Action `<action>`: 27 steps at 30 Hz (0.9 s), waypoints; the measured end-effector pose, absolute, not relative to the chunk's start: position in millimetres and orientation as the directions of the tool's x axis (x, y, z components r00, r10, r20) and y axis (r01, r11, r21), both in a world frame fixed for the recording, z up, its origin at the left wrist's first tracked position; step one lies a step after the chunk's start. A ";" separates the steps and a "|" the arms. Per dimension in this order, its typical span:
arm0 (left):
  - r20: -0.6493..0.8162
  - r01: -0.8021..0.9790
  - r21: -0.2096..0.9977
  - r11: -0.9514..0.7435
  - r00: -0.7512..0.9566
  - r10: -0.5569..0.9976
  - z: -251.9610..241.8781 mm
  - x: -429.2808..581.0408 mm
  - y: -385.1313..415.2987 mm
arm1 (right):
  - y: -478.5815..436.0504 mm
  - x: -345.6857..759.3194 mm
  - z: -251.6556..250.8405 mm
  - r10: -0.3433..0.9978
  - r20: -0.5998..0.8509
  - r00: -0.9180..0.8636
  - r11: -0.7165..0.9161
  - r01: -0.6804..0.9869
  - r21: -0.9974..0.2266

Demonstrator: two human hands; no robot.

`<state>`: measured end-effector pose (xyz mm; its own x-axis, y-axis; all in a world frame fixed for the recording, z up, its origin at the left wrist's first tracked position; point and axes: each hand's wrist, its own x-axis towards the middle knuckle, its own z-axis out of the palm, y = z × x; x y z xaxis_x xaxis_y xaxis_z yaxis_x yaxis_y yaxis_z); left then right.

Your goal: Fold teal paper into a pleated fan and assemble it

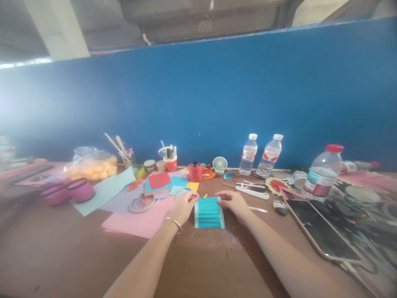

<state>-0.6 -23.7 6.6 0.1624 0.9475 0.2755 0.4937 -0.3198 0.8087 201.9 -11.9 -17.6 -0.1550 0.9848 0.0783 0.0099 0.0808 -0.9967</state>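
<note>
A small teal sheet of paper [209,213] with crosswise creases and pale strips along both sides lies in front of me on the brown table. My left hand [184,207], with a silver bangle at the wrist, pinches its upper left corner. At the upper right corner my right hand [235,205] is closed on the paper's edge, thumb and index finger against it. Beyond the left hand are pink sheets [133,223] and a roll of tape [141,203]. A white-handled cutter [252,192] lies past the right hand.
A phone [322,229] with a cable lies at the right, by a red-capped bottle [322,174]. Two water bottles [248,155], a small fan [220,164] and a red cup of pens [170,164] stand near the blue partition [198,99]. Purple pouches [81,190] sit left.
</note>
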 end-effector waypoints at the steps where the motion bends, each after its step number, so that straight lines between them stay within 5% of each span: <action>1: 0.268 0.505 0.806 -0.309 0.155 0.951 6.2 -0.7 -23.7 | -11.5 202.5 -17.4 0.984 0.082 -0.160 0.085 0.012 -0.996; 6: 0.254 0.563 0.778 -0.280 0.127 0.959 5.7 -1.0 -23.9 | -8.9 204.3 -18.2 0.982 0.097 -0.160 0.109 0.069 -0.992; 13: 0.269 0.389 0.866 -0.315 0.169 0.948 1.3 -0.5 -19.0 | -4.9 204.9 -26.0 0.985 0.134 -0.109 0.146 0.113 -0.983; 27: 0.307 0.342 0.887 -0.310 0.064 0.950 -8.4 -1.8 -11.6 | -8.3 202.1 -20.7 0.980 0.194 -0.048 0.199 0.170 -0.965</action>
<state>-1.8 -11.6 -8.4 0.0643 0.9496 0.3067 0.3417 -0.3097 0.8873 202.1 -8.3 -20.7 -0.0480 0.9799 0.1937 0.1698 0.1991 -0.9652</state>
